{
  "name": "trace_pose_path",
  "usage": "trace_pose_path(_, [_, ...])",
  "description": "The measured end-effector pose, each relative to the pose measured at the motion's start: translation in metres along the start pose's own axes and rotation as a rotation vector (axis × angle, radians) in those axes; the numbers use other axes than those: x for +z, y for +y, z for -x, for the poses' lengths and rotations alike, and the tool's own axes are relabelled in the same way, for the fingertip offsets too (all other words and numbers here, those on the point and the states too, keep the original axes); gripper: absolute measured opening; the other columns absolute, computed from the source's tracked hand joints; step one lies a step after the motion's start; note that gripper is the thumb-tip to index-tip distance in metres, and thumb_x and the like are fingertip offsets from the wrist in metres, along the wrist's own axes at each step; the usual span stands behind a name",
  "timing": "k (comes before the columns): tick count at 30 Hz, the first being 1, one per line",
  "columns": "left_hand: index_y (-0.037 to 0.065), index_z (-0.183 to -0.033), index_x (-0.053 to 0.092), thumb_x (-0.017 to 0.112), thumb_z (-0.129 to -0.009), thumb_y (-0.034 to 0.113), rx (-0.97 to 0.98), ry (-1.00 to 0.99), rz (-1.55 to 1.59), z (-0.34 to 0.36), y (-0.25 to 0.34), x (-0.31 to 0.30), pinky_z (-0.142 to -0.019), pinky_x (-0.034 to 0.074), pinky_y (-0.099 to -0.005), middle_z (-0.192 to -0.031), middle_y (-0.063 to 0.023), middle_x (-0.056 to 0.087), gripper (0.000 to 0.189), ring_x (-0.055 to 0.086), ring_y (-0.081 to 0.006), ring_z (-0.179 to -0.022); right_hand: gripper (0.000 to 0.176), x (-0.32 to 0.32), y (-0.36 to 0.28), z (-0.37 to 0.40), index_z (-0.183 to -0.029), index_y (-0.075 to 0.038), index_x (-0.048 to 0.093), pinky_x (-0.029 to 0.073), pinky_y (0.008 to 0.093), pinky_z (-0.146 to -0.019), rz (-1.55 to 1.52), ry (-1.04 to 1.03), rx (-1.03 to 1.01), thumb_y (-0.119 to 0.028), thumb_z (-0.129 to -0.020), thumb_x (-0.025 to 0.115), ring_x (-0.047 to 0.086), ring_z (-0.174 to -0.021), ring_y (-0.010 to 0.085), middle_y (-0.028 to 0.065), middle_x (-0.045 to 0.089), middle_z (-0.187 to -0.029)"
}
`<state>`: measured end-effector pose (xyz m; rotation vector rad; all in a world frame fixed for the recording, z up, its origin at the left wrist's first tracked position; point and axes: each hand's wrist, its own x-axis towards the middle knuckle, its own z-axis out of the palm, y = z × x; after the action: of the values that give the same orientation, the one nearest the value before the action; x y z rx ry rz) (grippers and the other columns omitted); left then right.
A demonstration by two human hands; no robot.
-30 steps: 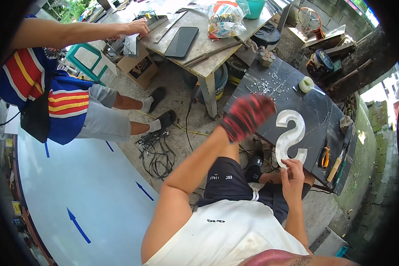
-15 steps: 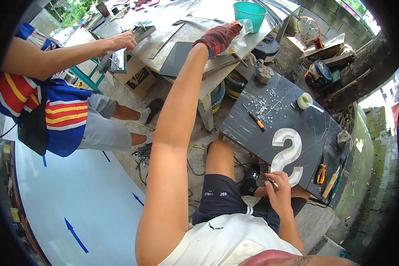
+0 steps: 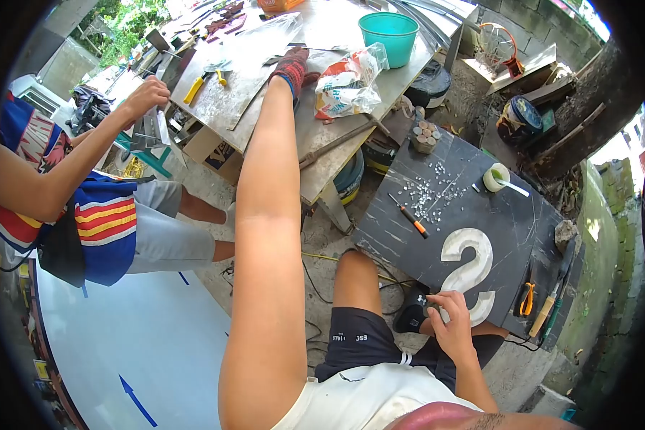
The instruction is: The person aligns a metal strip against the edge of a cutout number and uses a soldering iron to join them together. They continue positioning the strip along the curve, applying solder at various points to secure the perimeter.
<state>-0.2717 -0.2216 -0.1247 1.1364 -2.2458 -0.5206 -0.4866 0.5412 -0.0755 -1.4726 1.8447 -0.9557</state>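
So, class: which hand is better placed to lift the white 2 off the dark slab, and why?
Right. The right hand touches the lower edge of the 2 on the slab. The gloved left hand is stretched far off, onto the table.

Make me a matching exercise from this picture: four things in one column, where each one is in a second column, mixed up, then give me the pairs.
Things
1. teal bucket
2. white figure 2
3. orange-handled tool
4. left hand

Places
A. on the dark slab, beside the scattered small bits
B. in a red and black glove, on the metal table next to the plastic bag
C. at the far end of the metal table
D. flat on the dark slab, its lower end at the right hand

Pairs: 1-C, 2-D, 3-A, 4-B
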Motion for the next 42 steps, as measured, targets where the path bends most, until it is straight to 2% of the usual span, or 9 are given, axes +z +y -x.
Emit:
trace_pose_path(4, [0.009, -0.139, 0.051, 0.067, -0.100, 0.036, -0.177, 0.010, 0.312, -0.009, 0.024, 0.013, -0.068, 0.064, -0.0344, -0.141, -0.0167, 0.058, 0.050, 0.072, -0.0309, -0.099, 0.023, 0.000, 0.009, -0.003, -0.111, 0.000, 0.072, 0.052, 0.0392, -0.086, 0.023, 0.018, -0.013, 0.000, -0.088, 0.071, 0.059, -0.103, 0.0319, 0.0146, 0.065, -0.109])
trace_pose_path(6, [0.007, -0.134, 0.055, 0.068, -0.099, 0.035, -0.067, -0.046, -0.224, 0.026, 0.096, -0.016, -0.067, 0.063, -0.0338, -0.135, -0.0139, 0.062, 0.046, 0.073, -0.0304, -0.096, 0.023, 0.001, 0.011, -0.001, -0.111, 0.000, 0.072, 0.049, 0.0402, -0.089, 0.013, 0.019, 0.013, -0.001, -0.088, 0.071, 0.059, -0.103, 0.0325, 0.0146, 0.065, -0.108])
trace_pose_path(9, [0.008, -0.131, 0.059, 0.065, -0.101, 0.028, -0.699, 0.193, 0.859, 0.036, 0.145, -0.019, -0.066, 0.064, -0.0349, -0.124, -0.0105, 0.068, 0.036, 0.074, -0.0297, -0.086, 0.023, -0.002, 0.012, 0.003, -0.110, 0.000, 0.072, 0.048, 0.0413, -0.091, 0.018, 0.025, 0.032, -0.001, -0.088, 0.070, 0.059, -0.103, 0.0332, 0.0147, 0.066, -0.107])
trace_pose_path(12, [0.008, -0.129, 0.062, 0.063, -0.102, 0.023, -0.811, 0.307, 1.089, 0.052, 0.185, -0.043, -0.065, 0.065, -0.0355, -0.117, -0.0083, 0.072, 0.031, 0.075, -0.0292, -0.080, 0.022, -0.004, 0.009, 0.006, -0.110, 0.000, 0.072, 0.048, 0.0413, -0.091, 0.022, 0.028, 0.034, -0.001, -0.088, 0.070, 0.059, -0.103, 0.0334, 0.0149, 0.065, -0.107])
trace_pose_path(19, [-0.003, -0.129, 0.060, 0.056, -0.105, 0.018, -0.365, 0.400, 1.112, 0.132, 0.254, -0.084, -0.069, 0.065, -0.0349, -0.116, -0.0183, 0.073, 0.032, 0.075, -0.0284, -0.082, 0.022, -0.008, -0.002, 0.009, -0.110, 0.000, 0.071, 0.048, 0.0411, -0.091, 0.011, 0.059, -0.014, 0.000, -0.088, 0.069, 0.059, -0.104, 0.0340, 0.0154, 0.065, -0.108])
trace_pose_path(26, [-0.001, -0.133, 0.062, 0.055, -0.108, 0.025, -0.147, 0.373, 1.245, 0.244, 0.333, -0.098, -0.072, 0.064, -0.0302, -0.120, -0.0157, 0.073, 0.037, 0.075, -0.0233, -0.084, 0.024, -0.017, -0.018, 0.017, -0.112, -0.001, 0.071, 0.048, 0.0412, -0.093, -0.004, 0.110, -0.098, -0.001, -0.087, 0.071, 0.059, -0.107, 0.0342, 0.0157, 0.065, -0.108])
trace_pose_path(31, [0.001, -0.134, 0.065, 0.047, -0.112, 0.025, -0.062, 0.251, 1.139, 0.344, 0.417, -0.070, -0.093, 0.055, -0.0302, -0.124, -0.0112, 0.071, 0.037, 0.068, -0.0162, -0.100, 0.026, -0.037, -0.037, 0.015, -0.115, -0.002, 0.071, 0.049, 0.0344, -0.087, -0.115, 0.157, -0.173, -0.003, -0.090, 0.068, 0.061, -0.098, 0.0266, 0.0128, 0.065, -0.106])
trace_pose_path(37, [0.002, -0.132, 0.067, 0.051, -0.110, 0.019, 0.055, 0.173, 1.019, 0.435, 0.471, -0.005, -0.097, 0.051, -0.0302, -0.122, -0.0093, 0.071, 0.033, 0.066, -0.0161, -0.112, 0.031, -0.054, -0.058, 0.008, -0.129, 0.002, 0.066, 0.048, 0.0248, -0.083, -0.588, 0.168, -0.129, -0.018, -0.106, 0.057, 0.060, -0.093, 0.0098, 0.0066, 0.068, -0.111])
trace_pose_path(42, [0.006, -0.132, 0.069, 0.054, -0.103, 0.005, 0.145, 0.119, 0.670, 0.489, 0.495, 0.033, -0.091, 0.053, -0.0351, -0.116, -0.0099, 0.071, 0.032, 0.067, -0.0225, -0.100, 0.041, -0.056, -0.048, 0.011, -0.131, 0.003, 0.064, 0.053, 0.0266, -0.081, -0.877, 0.154, -0.002, -0.031, -0.107, 0.059, 0.063, -0.093, 0.0112, 0.0067, 0.069, -0.108])
